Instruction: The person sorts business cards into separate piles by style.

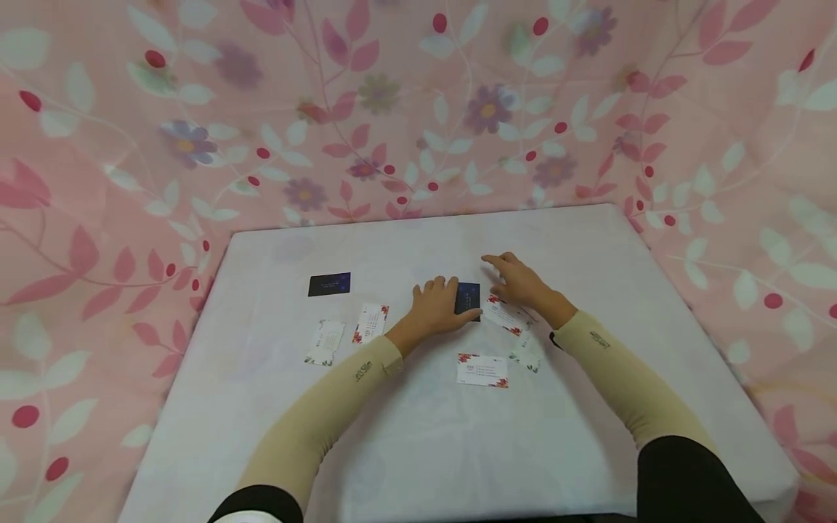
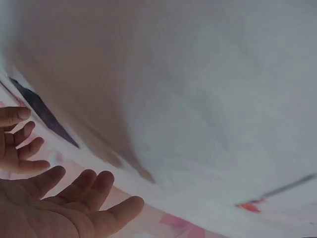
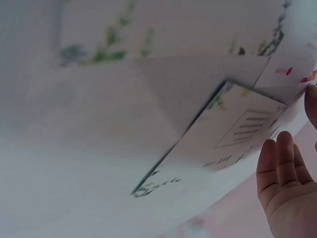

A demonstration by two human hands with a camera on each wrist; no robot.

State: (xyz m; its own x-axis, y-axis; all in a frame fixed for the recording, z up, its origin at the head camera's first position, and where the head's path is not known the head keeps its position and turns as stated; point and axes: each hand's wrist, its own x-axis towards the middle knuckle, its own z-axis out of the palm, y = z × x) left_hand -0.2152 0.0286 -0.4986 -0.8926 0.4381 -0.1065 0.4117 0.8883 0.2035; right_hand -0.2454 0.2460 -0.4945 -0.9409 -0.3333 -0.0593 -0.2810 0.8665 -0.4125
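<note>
My left hand (image 1: 434,309) is over the middle of the white table, fingers spread and thumb stretched out. Its thumb overlaps the lower end of a dark blue business card (image 1: 468,299), which stands upright in the head view. In the left wrist view, the left hand (image 2: 74,210) is palm up to the camera with loosely bent fingers. My right hand (image 1: 518,283) hovers with extended fingers over a red-flowered white card (image 1: 505,315). A green-leaf card (image 1: 526,354) lies below it; in the right wrist view a green-leaf card (image 3: 213,134) shows near the right hand's relaxed fingers (image 3: 285,158).
Another dark card (image 1: 330,284) lies at the back left. Nearer the left forearm are a red-flowered card (image 1: 370,323) and a green-leaf card (image 1: 325,342). One more red-flowered card (image 1: 482,370) lies between the forearms. Flowered pink cloth (image 1: 405,109) hangs behind the table (image 1: 405,450).
</note>
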